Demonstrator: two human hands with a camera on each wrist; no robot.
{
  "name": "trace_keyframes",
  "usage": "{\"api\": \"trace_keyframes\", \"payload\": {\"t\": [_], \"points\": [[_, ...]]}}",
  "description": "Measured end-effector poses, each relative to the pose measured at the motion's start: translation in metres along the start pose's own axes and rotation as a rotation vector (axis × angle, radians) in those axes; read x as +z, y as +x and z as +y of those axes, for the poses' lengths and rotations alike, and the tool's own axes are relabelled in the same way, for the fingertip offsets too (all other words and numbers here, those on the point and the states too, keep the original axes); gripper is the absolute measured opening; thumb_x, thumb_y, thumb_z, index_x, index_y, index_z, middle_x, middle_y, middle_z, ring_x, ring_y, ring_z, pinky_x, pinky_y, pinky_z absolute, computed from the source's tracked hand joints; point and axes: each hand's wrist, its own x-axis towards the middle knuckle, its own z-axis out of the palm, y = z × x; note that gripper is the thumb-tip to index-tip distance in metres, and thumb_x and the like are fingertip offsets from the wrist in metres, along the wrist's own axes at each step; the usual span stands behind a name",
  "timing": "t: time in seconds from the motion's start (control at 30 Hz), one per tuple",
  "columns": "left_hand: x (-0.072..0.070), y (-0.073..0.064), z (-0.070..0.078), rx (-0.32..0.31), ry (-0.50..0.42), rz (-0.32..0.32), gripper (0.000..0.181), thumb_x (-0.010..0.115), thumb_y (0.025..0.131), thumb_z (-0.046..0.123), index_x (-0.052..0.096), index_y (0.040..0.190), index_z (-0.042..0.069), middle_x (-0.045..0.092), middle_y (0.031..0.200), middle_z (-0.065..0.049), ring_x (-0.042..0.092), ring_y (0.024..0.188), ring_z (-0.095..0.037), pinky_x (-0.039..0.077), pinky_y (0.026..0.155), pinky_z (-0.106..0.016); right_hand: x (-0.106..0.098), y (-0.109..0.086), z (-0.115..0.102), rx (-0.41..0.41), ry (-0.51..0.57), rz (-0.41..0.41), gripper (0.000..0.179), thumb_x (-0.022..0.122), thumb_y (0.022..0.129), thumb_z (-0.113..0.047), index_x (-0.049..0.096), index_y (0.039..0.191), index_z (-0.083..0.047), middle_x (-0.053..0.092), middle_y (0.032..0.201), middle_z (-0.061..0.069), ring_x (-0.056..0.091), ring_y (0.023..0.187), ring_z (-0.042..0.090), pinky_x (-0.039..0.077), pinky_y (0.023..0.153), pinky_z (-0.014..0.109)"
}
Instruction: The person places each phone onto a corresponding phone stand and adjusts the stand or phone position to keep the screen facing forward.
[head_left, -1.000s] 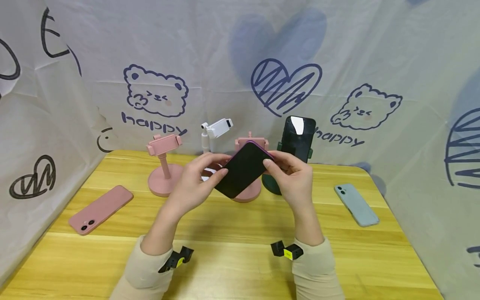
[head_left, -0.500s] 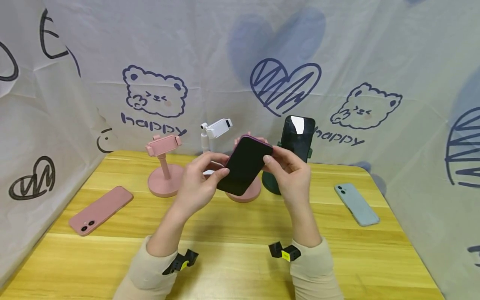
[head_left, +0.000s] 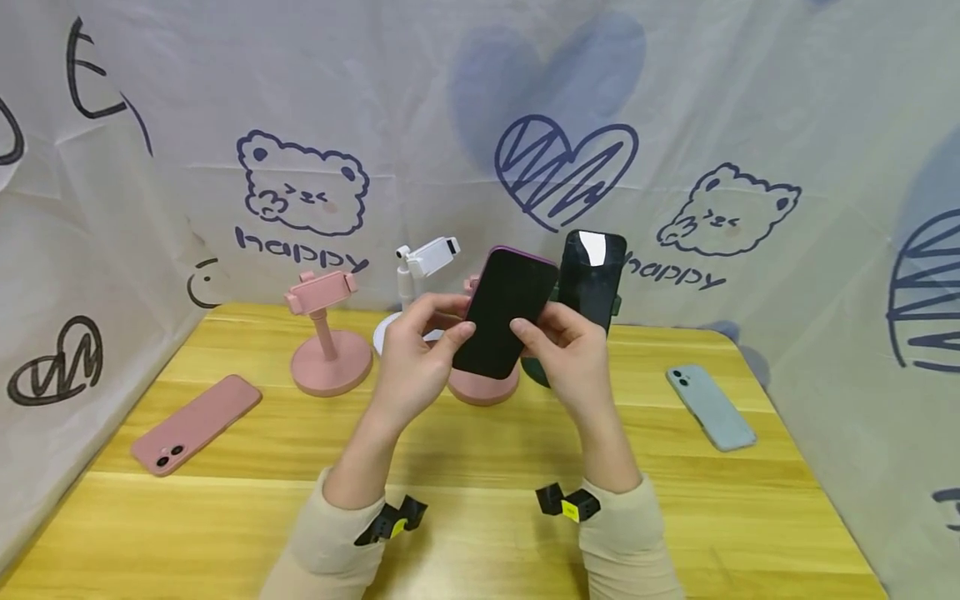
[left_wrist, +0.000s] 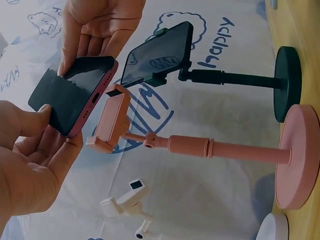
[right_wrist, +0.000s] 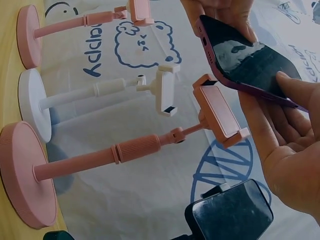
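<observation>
My left hand (head_left: 416,358) and right hand (head_left: 573,354) hold a dark-screened phone with a purple-pink edge (head_left: 504,312) between them, thumbs on its screen and fingers behind or at its sides. It is tilted, screen towards me, in the air before a pink phone stand (head_left: 483,388). In the left wrist view that stand's clamp (left_wrist: 111,120) is apart from the phone and holds nothing. A second black phone (head_left: 591,275) sits in the clamp of a dark green stand (left_wrist: 287,85), right of my hands.
On the left stand another pink stand (head_left: 330,367) and a white stand (head_left: 405,287), both with bare clamps. A pink phone (head_left: 197,425) lies face down at the table's left; a light blue phone (head_left: 711,408) lies at its right. A printed cloth hangs behind.
The held phone has turned to a more upright slant and risen slightly. Both hands have shifted with it; the left has moved right, and the right hand's grip is lower along the phone's side.
</observation>
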Motion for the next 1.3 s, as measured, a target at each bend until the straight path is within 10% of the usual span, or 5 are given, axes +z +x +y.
{"api": "trace_keyframes", "payload": {"t": [0.47,0.83,1.3], "points": [[0.012,0.008,-0.002,0.001,-0.12,-0.067,0.029,0.07,0.098,0.003,0.066,0.127,-0.001,0.066,0.124,-0.013,0.067,0.107,-0.024,0.062,0.089,-0.035,-0.008,0.002,-0.002,-0.017,0.055,0.121,0.02,0.072,0.097,-0.002,0.071,0.114,0.009,0.075,0.093,-0.002,0.072,0.077,0.015,0.064,0.072,0.03],[0.026,0.017,-0.034,0.141,0.006,0.27,0.028,0.067,0.1,0.003,0.067,0.128,-0.003,0.062,0.128,-0.017,0.062,0.117,-0.024,0.059,0.094,-0.039,-0.011,0.004,-0.002,0.01,0.133,0.256,0.023,0.071,0.098,-0.005,0.07,0.115,0.01,0.074,0.09,-0.003,0.071,0.078,0.014,0.064,0.073,0.028],[0.033,0.022,-0.044,0.09,-0.044,0.236,0.025,0.071,0.095,-0.005,0.071,0.12,-0.009,0.066,0.12,-0.024,0.069,0.11,-0.033,0.06,0.094,-0.04,-0.013,0.011,0.0,-0.016,0.186,0.368,0.015,0.075,0.096,-0.006,0.075,0.108,0.002,0.076,0.092,0.001,0.072,0.078,0.014,0.064,0.072,0.028]]}}
